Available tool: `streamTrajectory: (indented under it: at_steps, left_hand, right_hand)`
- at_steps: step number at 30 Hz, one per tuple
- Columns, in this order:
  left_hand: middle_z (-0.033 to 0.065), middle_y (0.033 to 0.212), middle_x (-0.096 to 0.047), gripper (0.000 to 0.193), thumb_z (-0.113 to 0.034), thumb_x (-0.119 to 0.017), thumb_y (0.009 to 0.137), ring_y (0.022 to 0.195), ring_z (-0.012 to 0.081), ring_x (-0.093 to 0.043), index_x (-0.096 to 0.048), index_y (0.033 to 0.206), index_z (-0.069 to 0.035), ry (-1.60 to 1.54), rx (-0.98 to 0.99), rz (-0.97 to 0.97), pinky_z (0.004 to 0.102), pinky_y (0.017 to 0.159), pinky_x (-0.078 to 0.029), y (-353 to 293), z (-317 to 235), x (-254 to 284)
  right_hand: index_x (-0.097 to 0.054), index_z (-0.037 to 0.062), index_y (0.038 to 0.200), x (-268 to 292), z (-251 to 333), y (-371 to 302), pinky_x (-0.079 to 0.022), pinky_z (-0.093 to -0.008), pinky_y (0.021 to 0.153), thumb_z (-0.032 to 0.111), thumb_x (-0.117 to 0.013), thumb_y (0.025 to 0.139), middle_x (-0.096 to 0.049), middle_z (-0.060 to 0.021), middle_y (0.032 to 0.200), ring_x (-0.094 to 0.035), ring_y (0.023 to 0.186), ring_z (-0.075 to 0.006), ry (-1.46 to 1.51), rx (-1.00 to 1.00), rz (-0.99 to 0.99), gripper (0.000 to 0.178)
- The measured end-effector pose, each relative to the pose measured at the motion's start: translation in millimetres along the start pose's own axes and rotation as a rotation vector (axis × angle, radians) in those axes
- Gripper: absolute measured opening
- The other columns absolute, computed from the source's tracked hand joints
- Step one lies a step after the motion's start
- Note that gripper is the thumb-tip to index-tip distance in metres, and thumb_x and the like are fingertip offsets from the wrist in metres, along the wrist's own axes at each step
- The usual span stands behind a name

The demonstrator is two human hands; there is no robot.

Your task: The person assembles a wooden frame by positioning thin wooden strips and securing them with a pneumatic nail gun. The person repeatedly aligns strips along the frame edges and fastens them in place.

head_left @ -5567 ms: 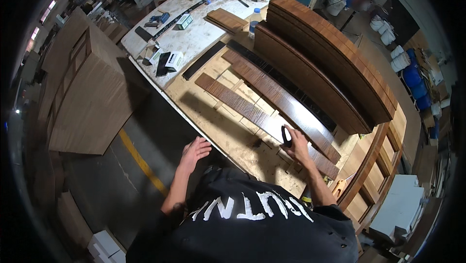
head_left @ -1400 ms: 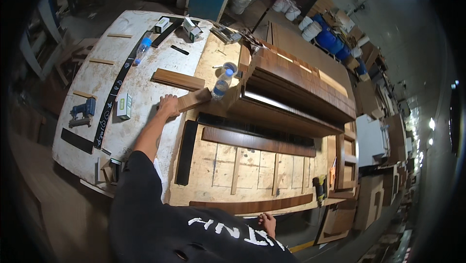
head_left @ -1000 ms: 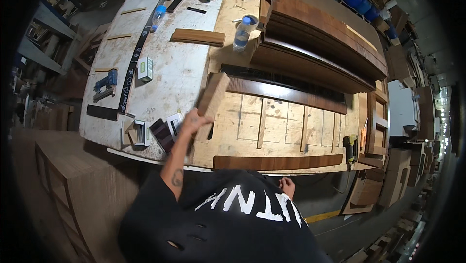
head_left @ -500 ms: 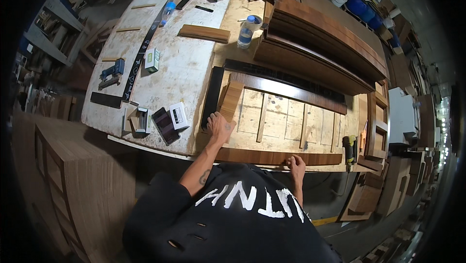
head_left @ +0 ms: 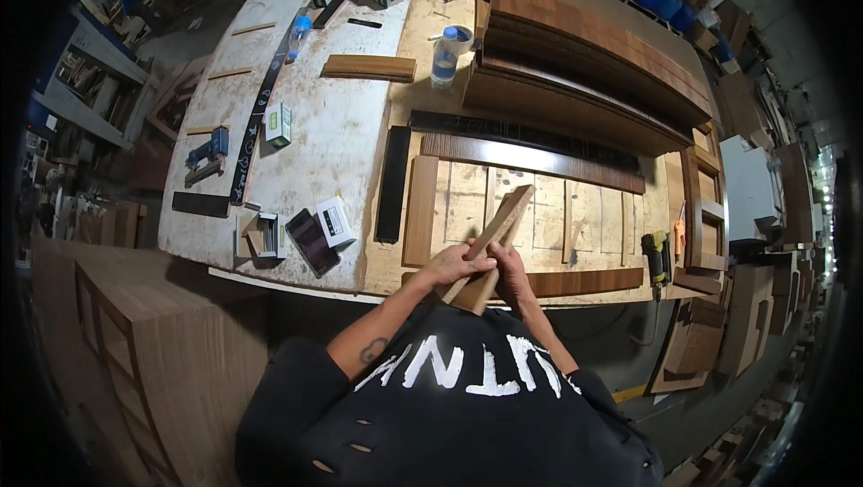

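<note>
Two short wooden boards (head_left: 505, 217) are held up in front of my chest, tilted and spread in a narrow V. My left hand (head_left: 454, 265) is closed on their left side, thumb across the wood. On the other side, my right hand (head_left: 512, 276) grips them, its fingers partly hidden. Another short board (head_left: 420, 208) lies on the table beside a black strip (head_left: 392, 183). A long brown board (head_left: 584, 282) runs along the near edge, partly behind my hands. Across from it lies a long dark glossy board (head_left: 535, 161).
A tall stack of brown boards (head_left: 593, 64) stands at the back right, near a water bottle (head_left: 444, 60). A yellow-black power tool (head_left: 658, 262) sits at the near right edge. Small boxes (head_left: 334, 222), a phone-like dark slab (head_left: 312, 242) and a blue nail gun (head_left: 209, 154) lie left.
My hands have come together and lifted two short boards off the table. The short board left by the black strip now lies straight alongside it. The view has shifted slightly.
</note>
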State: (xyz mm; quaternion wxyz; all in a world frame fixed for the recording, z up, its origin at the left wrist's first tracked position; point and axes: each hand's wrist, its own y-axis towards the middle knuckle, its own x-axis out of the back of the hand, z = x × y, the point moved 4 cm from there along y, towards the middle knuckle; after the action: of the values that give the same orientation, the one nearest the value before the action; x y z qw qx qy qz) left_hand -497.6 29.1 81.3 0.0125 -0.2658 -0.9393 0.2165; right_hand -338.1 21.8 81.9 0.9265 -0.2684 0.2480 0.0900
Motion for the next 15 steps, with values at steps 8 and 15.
streamTrajectory:
  at_steps: [8, 15]
  left_hand:
    - [0.0343, 0.087, -0.067, 0.093, -0.082, -0.045, 0.091, 0.091, 0.0446, -0.068, -0.072, 0.089, 0.007, 0.487, 0.208, -0.246, 0.0485, 0.076, -0.052, 22, -24, 30]
    - [0.0219, 0.087, -0.070, 0.057, -0.054, -0.066, 0.095, 0.080, 0.0322, -0.068, -0.069, 0.094, 0.002, 0.465, 0.008, -0.474, 0.0408, 0.075, -0.053, 15, 42, 107]
  right_hand:
    - [-0.064, 0.0007, 0.116, 33, 25, 24, -0.060, -0.0402, 0.078, 0.039, -0.075, 0.093, -0.071, -0.0147, 0.099, -0.071, 0.089, -0.0237, -0.059, 0.021, -0.364, 0.047]
    - [-0.035, -0.0071, 0.139, 74, 72, 76, -0.057, -0.0501, 0.083, 0.043, -0.078, 0.082, -0.069, -0.0345, 0.104, -0.071, 0.093, -0.0471, -1.385, 0.024, -0.561, 0.087]
